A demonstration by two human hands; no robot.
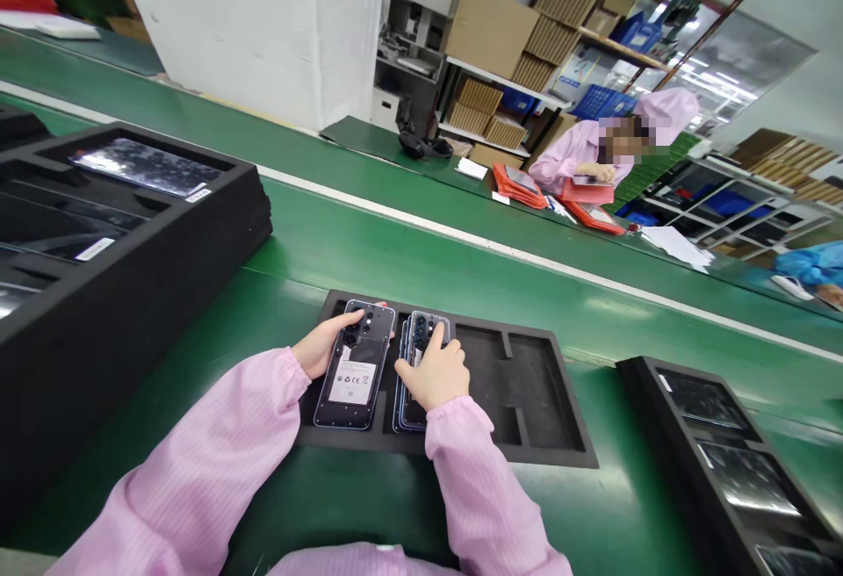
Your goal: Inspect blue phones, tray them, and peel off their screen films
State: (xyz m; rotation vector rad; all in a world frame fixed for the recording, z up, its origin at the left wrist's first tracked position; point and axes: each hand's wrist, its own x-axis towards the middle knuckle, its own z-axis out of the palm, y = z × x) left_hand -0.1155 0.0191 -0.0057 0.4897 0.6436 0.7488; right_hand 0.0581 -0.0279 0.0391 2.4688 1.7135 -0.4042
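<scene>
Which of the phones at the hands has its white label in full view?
The phone held in the left hand: its white label shows whole, whereas the right hand covers part of the stacked phones beside it.

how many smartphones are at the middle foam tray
3 visible: one smartphone in the left hand, two stacked smartphones under the right hand; more may be hidden beneath.

Tray (540, 383) on bench (329, 497), phones (354, 383) over its left half, tray stack (164, 313) left, another tray (666, 431) right, shelves (507, 82) behind
</scene>
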